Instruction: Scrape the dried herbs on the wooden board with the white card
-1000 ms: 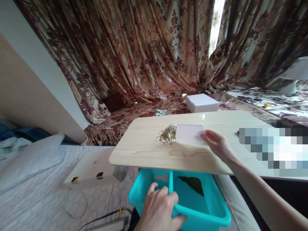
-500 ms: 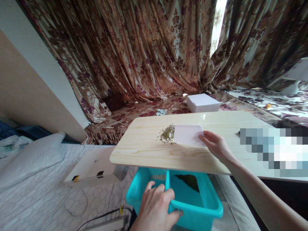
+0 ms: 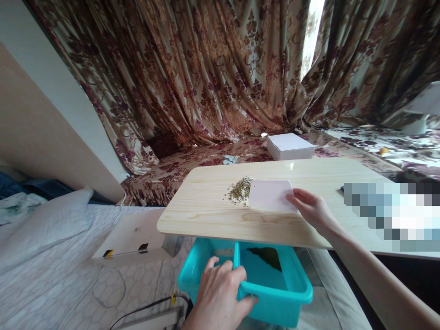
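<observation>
My right hand (image 3: 311,207) pinches the right edge of a thin white plastic sheet (image 3: 270,195), which lies low over the wooden tabletop (image 3: 192,213). Against the sheet's left edge sits a loose pile of small green and white grains (image 3: 239,190). Below the table's near edge, my left hand (image 3: 220,293) grips the front rim by the divider of a turquoise two-compartment bin (image 3: 275,286). Dark green grains (image 3: 268,257) lie heaped in its right compartment. A few whitish grains (image 3: 223,252) show in the left one, partly behind my fingers.
Behind the table stands a white box (image 3: 290,145). A blurred-out patch (image 3: 395,215) covers something on the table's right. To the left, a flat white carton (image 3: 134,236) and a pillow (image 3: 48,224) rest on the bed. A black cable (image 3: 147,307) runs near the bin.
The turquoise bin and my left hand have shifted slightly left. My right hand and the white sheet have moved a little to the right, while the pile looks about the same.
</observation>
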The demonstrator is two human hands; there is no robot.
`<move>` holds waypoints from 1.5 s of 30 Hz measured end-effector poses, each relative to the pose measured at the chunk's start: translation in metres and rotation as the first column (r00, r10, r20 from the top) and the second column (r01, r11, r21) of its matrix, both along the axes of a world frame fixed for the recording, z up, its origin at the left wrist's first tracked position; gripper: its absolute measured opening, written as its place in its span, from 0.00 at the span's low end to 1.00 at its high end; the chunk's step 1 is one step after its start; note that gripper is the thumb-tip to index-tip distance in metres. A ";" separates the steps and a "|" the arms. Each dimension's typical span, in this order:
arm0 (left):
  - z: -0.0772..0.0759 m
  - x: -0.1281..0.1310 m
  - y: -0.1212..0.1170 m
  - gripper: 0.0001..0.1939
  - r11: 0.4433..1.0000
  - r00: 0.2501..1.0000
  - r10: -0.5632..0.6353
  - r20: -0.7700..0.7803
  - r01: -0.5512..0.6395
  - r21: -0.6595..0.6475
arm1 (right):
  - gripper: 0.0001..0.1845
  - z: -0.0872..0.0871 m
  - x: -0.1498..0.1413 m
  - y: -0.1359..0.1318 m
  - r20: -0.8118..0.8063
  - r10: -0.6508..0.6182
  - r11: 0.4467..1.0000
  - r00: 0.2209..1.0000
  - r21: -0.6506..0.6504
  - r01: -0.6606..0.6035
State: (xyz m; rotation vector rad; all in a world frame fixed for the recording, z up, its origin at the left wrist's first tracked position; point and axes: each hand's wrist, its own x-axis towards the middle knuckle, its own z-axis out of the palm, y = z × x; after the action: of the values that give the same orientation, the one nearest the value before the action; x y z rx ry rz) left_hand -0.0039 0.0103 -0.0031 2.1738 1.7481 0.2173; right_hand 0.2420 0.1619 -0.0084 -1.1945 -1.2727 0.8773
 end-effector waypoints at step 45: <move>0.000 -0.002 0.000 0.08 1.000 1.000 0.001 0.006 -0.001 0.006 | 0.12 0.004 -0.004 -0.002 0.073 0.014 1.000 0.997 -0.001 -0.014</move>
State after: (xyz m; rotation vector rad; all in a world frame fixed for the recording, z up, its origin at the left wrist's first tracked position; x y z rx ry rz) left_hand -0.0062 0.0108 -0.0028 2.1750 1.7472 0.2294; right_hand 0.2379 0.1602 -0.0041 -1.2285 -1.3410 0.8509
